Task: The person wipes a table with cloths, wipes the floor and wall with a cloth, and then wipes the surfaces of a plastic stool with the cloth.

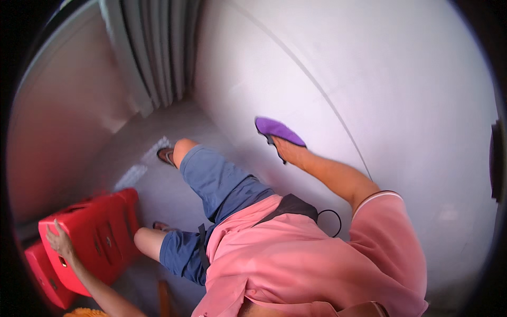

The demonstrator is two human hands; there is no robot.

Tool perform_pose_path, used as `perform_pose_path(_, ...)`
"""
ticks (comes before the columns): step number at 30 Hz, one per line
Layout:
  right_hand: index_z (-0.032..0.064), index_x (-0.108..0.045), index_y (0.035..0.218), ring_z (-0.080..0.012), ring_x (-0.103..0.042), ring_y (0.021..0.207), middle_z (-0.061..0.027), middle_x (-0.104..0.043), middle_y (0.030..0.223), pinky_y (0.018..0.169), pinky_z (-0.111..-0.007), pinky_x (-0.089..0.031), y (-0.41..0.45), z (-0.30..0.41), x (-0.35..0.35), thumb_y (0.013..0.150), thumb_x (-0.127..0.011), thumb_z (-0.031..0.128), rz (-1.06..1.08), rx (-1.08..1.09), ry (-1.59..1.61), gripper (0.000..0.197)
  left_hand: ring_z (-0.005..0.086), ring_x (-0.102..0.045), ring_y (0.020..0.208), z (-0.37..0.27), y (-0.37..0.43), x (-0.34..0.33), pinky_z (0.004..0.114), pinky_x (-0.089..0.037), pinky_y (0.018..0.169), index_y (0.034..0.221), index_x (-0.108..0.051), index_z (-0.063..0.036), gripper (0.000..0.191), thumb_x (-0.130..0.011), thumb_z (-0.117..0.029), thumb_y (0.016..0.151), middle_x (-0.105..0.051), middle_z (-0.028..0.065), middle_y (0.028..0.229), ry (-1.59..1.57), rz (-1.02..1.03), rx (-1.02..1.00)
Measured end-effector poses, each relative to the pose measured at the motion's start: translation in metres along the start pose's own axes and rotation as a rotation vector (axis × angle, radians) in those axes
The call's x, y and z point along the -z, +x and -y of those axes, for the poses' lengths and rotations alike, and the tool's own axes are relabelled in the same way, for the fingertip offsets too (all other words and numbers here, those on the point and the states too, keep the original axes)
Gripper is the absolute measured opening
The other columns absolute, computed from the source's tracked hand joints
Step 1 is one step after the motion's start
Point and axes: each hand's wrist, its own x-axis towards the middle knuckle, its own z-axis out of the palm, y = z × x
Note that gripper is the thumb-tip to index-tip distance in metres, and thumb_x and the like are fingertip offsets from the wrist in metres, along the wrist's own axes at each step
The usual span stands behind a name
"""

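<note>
At the lower left, my left hand lies against the end of a red hard-shell suitcase, with its fingers spread near the top edge. The suitcase leans at a tilt and has a small metal-coloured fitting on its end. My right hand is raised by the white wall and grips a flat purple fabric item with black edging. Dark strap-like parts hang below it. The fingers are partly hidden, and I cannot tell what the item is exactly.
Another red case stands beside the first. Grey pleated curtain hangs in the corner by a white wall. Pale streaks mark the grey floor. Something orange and fluffy shows at the bottom edge, near a wooden leg.
</note>
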Motion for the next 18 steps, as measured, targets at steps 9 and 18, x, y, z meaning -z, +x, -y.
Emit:
perform_pose_path(9, 0.0106, -0.042, 0.154, -0.0382, -0.056, 0.126, -0.0258, -0.054, 0.141, 0.103, -0.045, -0.049, -0.282, -0.249, 0.181, 0.100, -0.059, 0.027, -0.443, -1.282, 0.576, 0.059, 0.0433, -0.043, 0.141, -0.105, -0.017, -0.001, 0.055, -0.031, 0.119, 0.156, -0.043, -0.0163, 0.081, -0.059, -0.066, 0.094, -0.042, 0.0281, 0.156, 0.255, 0.182, -0.141)
perform_pose_path(18, 0.0130, -0.044, 0.153, -0.0471, -0.040, 0.141, -0.0279, -0.041, 0.154, 0.108, -0.064, -0.038, -0.587, -0.112, 0.262, 0.101, -0.056, 0.040, -0.198, -1.982, -0.670, 0.060, 0.0429, -0.039, 0.145, -0.226, -0.051, 0.058, 0.059, -0.031, 0.117, 0.147, -0.052, -0.0064, 0.074, -0.063, -0.056, 0.093, -0.048, 0.0198, 0.154, -0.025, 0.310, -0.415)
